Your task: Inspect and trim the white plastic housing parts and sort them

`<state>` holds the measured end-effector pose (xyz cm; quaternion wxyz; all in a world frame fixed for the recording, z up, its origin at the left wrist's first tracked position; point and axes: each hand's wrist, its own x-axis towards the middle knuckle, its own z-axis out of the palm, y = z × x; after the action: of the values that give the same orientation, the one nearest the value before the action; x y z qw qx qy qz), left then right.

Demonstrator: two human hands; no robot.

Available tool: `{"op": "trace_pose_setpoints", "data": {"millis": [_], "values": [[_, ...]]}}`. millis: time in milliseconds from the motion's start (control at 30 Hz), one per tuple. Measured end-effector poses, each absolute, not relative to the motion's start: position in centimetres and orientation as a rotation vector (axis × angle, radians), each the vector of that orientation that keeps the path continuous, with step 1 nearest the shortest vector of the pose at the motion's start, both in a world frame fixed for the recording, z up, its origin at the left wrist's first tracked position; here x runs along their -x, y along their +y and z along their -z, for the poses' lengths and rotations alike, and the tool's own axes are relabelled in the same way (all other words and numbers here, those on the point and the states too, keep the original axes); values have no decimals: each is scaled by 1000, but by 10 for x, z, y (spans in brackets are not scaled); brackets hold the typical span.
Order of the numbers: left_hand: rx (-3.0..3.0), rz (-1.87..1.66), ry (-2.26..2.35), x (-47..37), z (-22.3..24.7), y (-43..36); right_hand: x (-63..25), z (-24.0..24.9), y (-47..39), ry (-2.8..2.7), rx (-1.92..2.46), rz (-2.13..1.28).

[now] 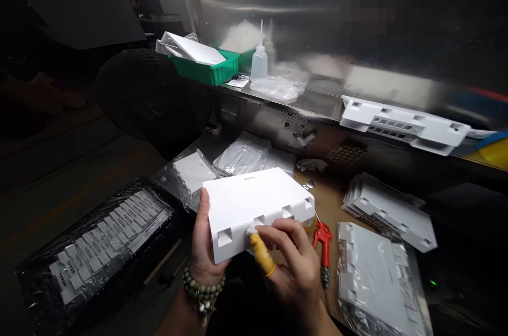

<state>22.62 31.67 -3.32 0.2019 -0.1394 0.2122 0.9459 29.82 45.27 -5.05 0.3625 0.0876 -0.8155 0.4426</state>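
A white plastic cover (254, 196) with square notches along its near edge is tilted up in front of me. My left hand (205, 246) is closed around its left end, thumb on top, with a bead bracelet at the wrist. My right hand (291, 259) pinches a small white wad (251, 230) against the notched edge, between thumb and index finger. A yellow finger cot (262, 255) covers the right thumb.
A red air gun (324, 243) lies right of my hands, beside bagged covers (371, 272) and stacked covers (392, 211). Bagged parts (107, 241) fill a black tray at left. The shelf holds a green bin (210, 72), a squeeze bottle (259, 63) and another cover (405, 124).
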Motion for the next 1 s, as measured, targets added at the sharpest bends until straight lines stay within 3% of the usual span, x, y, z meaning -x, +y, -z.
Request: {"op": "trace_pose_setpoints", "data": {"millis": [567,1000], "values": [[611,-2666,657,-229,30,326,-292,46,448,-2143,-174,-1087],[382,-2708,594,-236,27,325,-296,50,443,-2025,-208,-1161]]}}
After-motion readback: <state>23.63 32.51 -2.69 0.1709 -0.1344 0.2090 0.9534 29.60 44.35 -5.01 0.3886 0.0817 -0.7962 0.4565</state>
